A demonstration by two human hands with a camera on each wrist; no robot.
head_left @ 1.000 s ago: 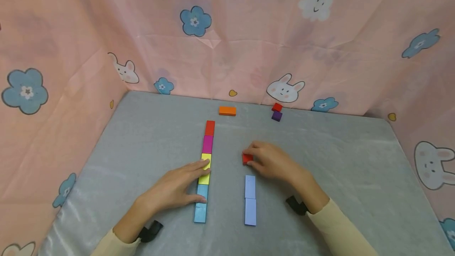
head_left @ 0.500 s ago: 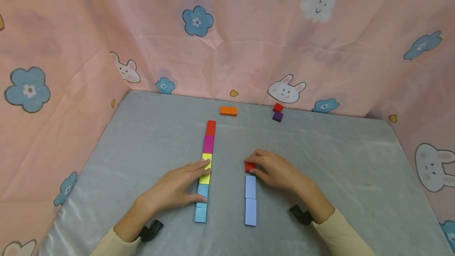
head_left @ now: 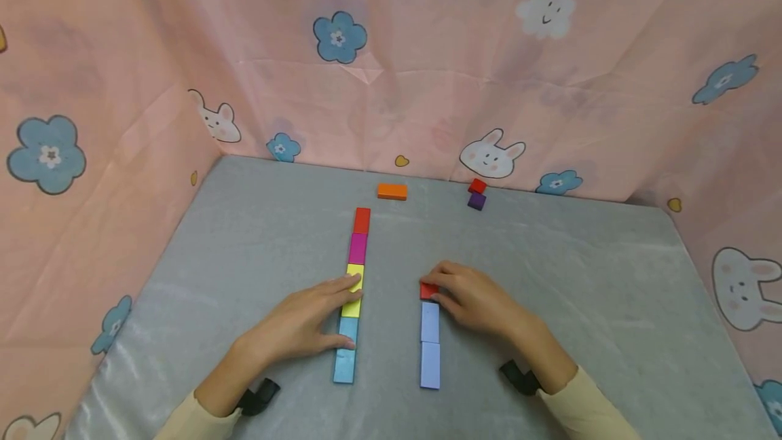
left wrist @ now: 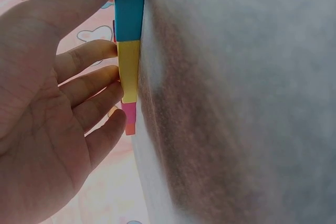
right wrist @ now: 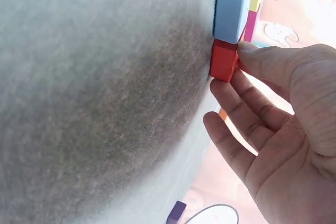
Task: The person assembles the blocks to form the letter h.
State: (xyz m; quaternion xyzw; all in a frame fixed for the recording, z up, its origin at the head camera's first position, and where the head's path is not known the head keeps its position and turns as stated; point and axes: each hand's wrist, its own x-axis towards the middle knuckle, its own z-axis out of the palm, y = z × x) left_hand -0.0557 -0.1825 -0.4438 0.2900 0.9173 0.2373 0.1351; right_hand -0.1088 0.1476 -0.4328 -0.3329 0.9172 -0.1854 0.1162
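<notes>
Blocks (head_left: 358, 248) formed two rows on the grey-covered bench (head_left: 550, 257). From my remote feed I saw the right hand (head_left: 473, 294) pinching a small red block (head_left: 430, 290) between thumb and fingers, at the far end of two lilac blocks (head_left: 430, 345); I couldn't tell whether they touched. The left hand (head_left: 293, 324) grasped nothing, its fingers spread loosely against the yellow section (head_left: 352, 307) of the other row, its thumb on the blue section (head_left: 345, 367). Farther back sat an orange block (head_left: 392, 191) and, to its right, a purple block (head_left: 476, 201) beside another red block (head_left: 478, 185).
</notes>
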